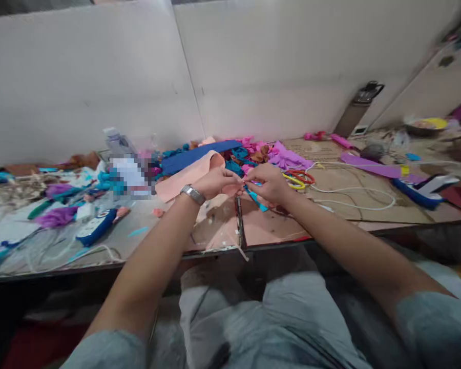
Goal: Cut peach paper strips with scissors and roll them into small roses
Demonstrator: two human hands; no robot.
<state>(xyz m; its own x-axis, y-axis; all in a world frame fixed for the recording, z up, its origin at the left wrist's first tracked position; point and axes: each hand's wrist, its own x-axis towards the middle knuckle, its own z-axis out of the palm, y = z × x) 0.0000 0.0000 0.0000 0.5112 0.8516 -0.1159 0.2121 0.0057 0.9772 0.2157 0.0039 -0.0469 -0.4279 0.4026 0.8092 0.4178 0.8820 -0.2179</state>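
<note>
My left hand (pixel 222 183), with a metal watch (pixel 192 195) on its wrist, is closed in a pinch over the work table. Facing it, my right hand (pixel 268 184) also pinches, and the fingertips of both hands nearly meet. Between them is a small piece of peach-coloured material (pixel 230 189), partly covered by the fingers; its exact kind is unclear. Just behind my left hand lies a larger peach sheet (pixel 188 177), curled over at its far end. A bright blue strip (pixel 258 200) shows below my right hand.
Behind my hands is a dark blue strip (pixel 197 156) among several crumpled colourful scraps. A blue-and-white device (pixel 96 227) lies left, another (pixel 417 193) right. White cable (pixel 369 190) loops over cardboard (pixel 330 197). A bottle (pixel 356 108) stands against the wall.
</note>
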